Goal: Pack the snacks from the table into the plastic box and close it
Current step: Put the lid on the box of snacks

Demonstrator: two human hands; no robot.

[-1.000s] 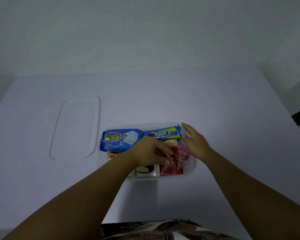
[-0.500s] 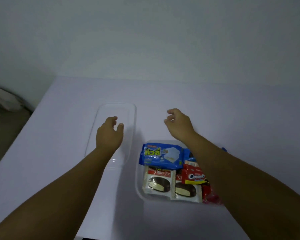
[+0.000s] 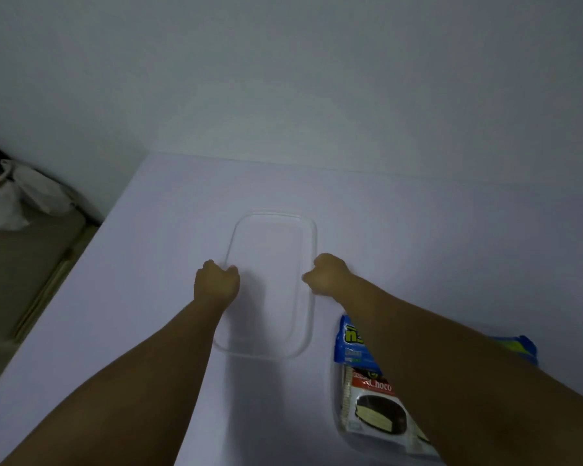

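Both hands have been brought to the clear lid (image 3: 270,284), gripped apparently by left hand (image 3: 216,282) and right hand (image 3: 327,274) at opposite edges.

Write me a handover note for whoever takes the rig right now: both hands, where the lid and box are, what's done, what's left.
Left hand: at the clear lid's left long edge, fingers curled at the rim.
Right hand: at the lid's right edge, fingers curled likewise. Whether either hand grips yet is unclear.
Lid: flat on the table, not on the box.
Plastic box: to the lid's right, partly under the right forearm, open, with snacks inside.
Done: no loose snacks visible on the table.
Left: lift the lid, carry it over the box, press it shut.
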